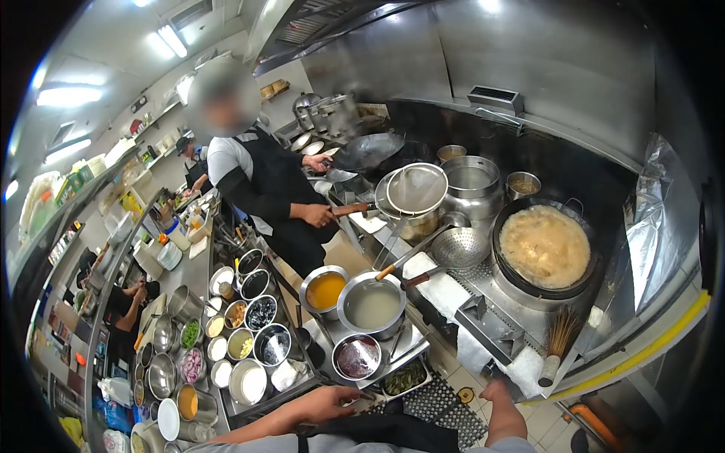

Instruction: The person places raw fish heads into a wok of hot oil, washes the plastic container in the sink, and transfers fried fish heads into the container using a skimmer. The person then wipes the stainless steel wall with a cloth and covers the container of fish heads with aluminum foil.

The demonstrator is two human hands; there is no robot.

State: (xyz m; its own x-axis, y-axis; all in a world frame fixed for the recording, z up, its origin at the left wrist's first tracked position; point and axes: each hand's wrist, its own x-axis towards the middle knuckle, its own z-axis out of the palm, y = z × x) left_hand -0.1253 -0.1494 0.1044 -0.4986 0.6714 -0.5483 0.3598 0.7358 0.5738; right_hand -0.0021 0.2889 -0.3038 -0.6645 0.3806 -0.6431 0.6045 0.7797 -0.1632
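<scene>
My left hand (332, 402) is low in the centre, palm down, with fingers stretched out and nothing seen in them. It is near the front of a metal counter, just below a pot of dark red liquid (357, 355). At the stove's front edge, my right hand (497, 390) touches or is beside a small dark part (492, 371); its fingers are mostly hidden. Beyond it, pale frothy liquid (545, 245) bubbles in a large black wok (500, 260). A bamboo brush (560, 336) stands upright right of that hand. A perforated skimmer (461, 248) lies left of the wok.
Pots of cloudy liquid (371, 303) and orange liquid (326, 290) stand left of the stove. Several ingredient containers, including chopped red onion (193, 366), crowd the left counter. A co-worker in a black apron (276, 177) holds a wooden-handled strainer (411, 189). Folded white cloths (438, 281) line the stove front.
</scene>
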